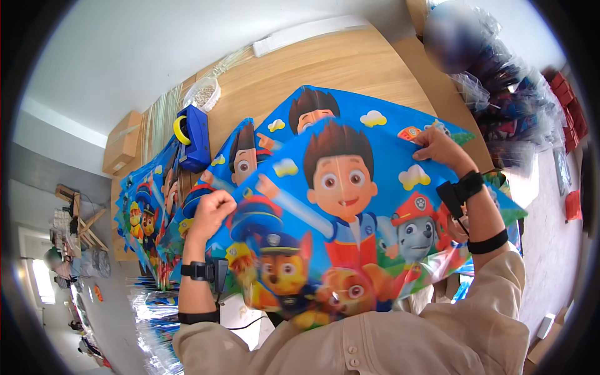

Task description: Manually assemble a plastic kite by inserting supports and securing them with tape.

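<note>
A blue kite sail printed with a cartoon child and several cartoon dogs is spread in front of my chest, slightly blurred. My left hand is closed in a pinch at its left edge. Along the upper right edge, the thumb and fingers of my right hand grip it too. Directly behind lies another matching kite sail on the table, partly covered by the held one. Further left, more printed sails overlap in a pile.
A blue tape dispenser with a yellow core rests on the left pile. Beyond it are a white basket of small pieces, thin pale rods and a cardboard box. Plastic-wrapped bundles stand right of the wooden table.
</note>
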`<state>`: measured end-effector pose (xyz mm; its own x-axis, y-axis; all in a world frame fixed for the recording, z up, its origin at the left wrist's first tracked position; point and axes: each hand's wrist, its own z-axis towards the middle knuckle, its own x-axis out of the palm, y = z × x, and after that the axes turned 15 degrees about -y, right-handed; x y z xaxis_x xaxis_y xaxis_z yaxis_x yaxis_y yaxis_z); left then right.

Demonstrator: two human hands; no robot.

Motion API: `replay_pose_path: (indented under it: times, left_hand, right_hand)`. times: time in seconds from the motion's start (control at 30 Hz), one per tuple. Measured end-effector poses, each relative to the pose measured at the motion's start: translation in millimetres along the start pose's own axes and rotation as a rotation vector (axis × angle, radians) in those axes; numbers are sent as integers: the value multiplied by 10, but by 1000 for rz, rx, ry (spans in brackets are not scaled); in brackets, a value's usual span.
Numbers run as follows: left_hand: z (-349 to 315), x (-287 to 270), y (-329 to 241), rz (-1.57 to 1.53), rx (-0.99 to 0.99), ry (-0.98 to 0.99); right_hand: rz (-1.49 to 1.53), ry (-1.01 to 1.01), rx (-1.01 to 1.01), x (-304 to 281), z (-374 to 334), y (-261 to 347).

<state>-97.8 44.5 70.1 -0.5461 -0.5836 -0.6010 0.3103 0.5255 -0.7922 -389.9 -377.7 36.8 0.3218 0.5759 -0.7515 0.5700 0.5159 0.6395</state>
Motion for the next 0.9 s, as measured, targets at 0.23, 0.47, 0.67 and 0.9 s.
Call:
replay_pose_path:
  times: [0.23, 0.47, 0.67, 0.9]
  left_hand:
    - [685, 315, 323, 498, 380, -417]
    - [1258, 463, 426, 571, 179, -486]
    - [1348, 585, 621, 626, 256, -460]
    - [1316, 651, 686, 634, 284, -462]
  right_hand:
    - [-298, -603, -166, 437, 720, -73]
    - [-427, -617, -161, 645, 1370, 26]
    - [-464, -735, -275, 926, 1332, 237]
    - [-257, -451, -668, 1790, 499, 1067]
